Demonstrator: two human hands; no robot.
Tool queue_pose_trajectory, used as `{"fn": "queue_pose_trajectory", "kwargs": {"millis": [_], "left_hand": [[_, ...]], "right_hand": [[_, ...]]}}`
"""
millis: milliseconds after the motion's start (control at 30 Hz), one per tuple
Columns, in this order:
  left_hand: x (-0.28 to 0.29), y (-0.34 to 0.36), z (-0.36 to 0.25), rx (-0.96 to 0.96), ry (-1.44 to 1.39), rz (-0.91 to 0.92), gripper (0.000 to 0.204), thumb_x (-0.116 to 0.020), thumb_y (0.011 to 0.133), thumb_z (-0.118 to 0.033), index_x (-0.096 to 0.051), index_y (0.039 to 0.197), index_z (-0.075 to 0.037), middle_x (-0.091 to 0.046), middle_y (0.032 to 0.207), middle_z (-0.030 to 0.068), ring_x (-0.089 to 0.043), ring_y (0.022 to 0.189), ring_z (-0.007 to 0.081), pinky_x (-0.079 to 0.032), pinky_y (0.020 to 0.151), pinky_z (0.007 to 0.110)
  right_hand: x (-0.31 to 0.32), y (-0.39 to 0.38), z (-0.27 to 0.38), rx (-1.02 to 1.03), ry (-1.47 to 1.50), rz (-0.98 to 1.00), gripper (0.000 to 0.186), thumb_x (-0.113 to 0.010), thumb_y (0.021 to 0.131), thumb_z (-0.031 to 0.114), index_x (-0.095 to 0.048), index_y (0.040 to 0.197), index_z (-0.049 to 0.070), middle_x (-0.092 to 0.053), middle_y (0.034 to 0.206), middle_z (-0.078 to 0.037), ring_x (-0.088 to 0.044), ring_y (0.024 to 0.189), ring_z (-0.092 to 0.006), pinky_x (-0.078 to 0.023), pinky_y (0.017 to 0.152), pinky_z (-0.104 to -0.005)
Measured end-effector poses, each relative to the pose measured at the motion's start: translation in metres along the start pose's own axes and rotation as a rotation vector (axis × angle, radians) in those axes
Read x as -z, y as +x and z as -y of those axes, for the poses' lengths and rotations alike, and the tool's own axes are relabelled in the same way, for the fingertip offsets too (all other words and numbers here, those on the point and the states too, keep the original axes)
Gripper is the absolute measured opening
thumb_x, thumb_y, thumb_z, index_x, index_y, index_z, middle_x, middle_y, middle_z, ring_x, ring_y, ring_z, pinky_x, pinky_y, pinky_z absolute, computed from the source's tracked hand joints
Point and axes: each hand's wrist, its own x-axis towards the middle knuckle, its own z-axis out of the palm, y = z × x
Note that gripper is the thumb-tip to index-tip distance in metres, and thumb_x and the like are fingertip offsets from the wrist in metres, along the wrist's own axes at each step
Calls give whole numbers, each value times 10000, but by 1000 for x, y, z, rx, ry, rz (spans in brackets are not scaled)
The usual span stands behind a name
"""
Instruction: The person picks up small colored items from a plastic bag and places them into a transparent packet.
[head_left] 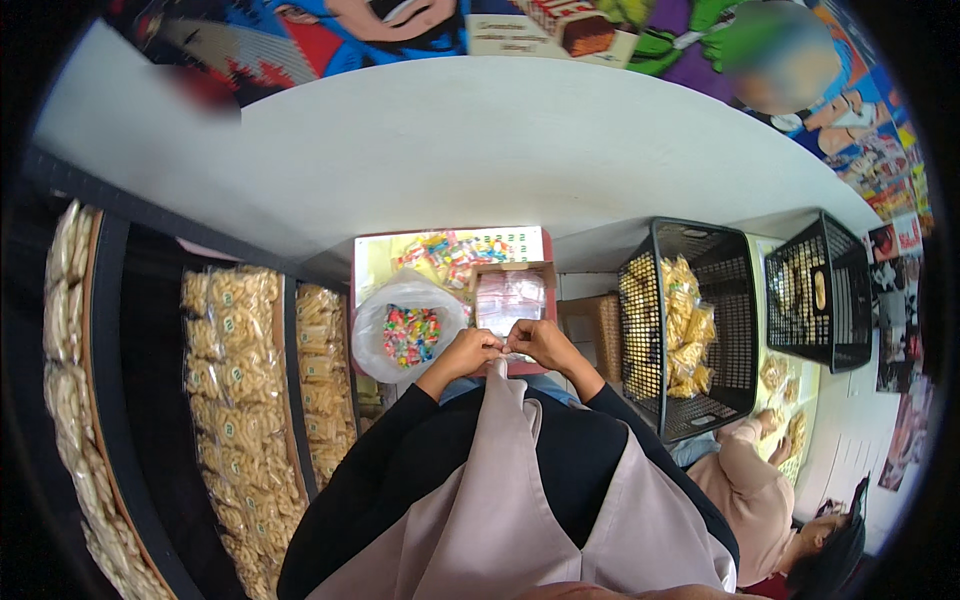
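Observation:
My left hand (pixel 475 350) and my right hand (pixel 543 344) meet in front of my body, fingertips pinched together. Whatever is between the fingers is too small to make out. Just beneath them hangs the tip of my mauve cloth garment (pixel 512 420). Left of my hands stands an open clear plastic bag (pixel 369 325) with many colourful wrapped candies (pixel 411 335) in it. Right behind my hands is an open cardboard box (pixel 513 268) filled with flat clear plastic packets (pixel 510 298). More small colourful packets (pixel 455 256) lie loose on the table (pixel 375 250) behind.
Shelves at left hold rows of bagged snacks (pixel 235 370). At right stand a black crate (pixel 735 320) with yellow snack packs (pixel 688 325) and a second black crate (pixel 850 300). A co-worker (pixel 745 475) handles packs at the lower right. A white wall (pixel 500 150) rises behind.

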Motion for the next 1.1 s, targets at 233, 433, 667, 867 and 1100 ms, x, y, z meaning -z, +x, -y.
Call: {"fn": "queue_pose_trajectory", "kwargs": {"millis": [233, 433, 667, 867, 1100], "left_hand": [[46, -45, 29, 78, -177, -213, 180, -690, 800, -148, -693, 887, 10, -676, 885, 94, -616, 783, 137, -478, 716, 283], [113, -87, 67, 156, -490, -571, 157, -721, 798, -148, -666, 823, -3, -648, 770, 33, -575, 695, 75, -471, 633, 236], [150, -117, 105, 114, -698, -647, 137, -721, 800, -108, -632, 863, -25, -643, 841, 23, -563, 747, 70, -448, 679, 219], [138, -120, 94, 170, -788, -292, 110, -694, 822, -102, -619, 850, -28, -658, 938, 48, -583, 825, 83, -458, 719, 225], [148, -107, 132, 98, -568, -407, 171, -706, 802, -134, -607, 841, 0, -544, 1253, 173, -519, 1119, 204, -421, 921, 331]], "right_hand": [[-42, 41, 24, 16, 18, 69, 155, -639, 859, 133, -624, 881, -19, -633, 755, -51, -568, 701, -98, -463, 642, -254], [-96, 91, 33, 229, -108, 48, 148, -641, 811, 116, -626, 897, -3, -642, 838, -149, -623, 786, -265, -487, 709, -346], [-164, 153, -5, 225, -563, 108, 310, -521, 813, 76, -532, 1112, -5, -627, 907, -227, -599, 871, -395, -463, 775, -463], [-152, 191, 8, 265, -482, -34, 350, -527, 825, 103, -496, 1158, -3, -620, 983, -239, -596, 914, -398, -465, 778, -471], [-158, 186, 12, 156, -454, -28, 262, -592, 789, 101, -570, 1036, 15, -637, 980, -190, -603, 926, -360, -471, 808, -427]]}}
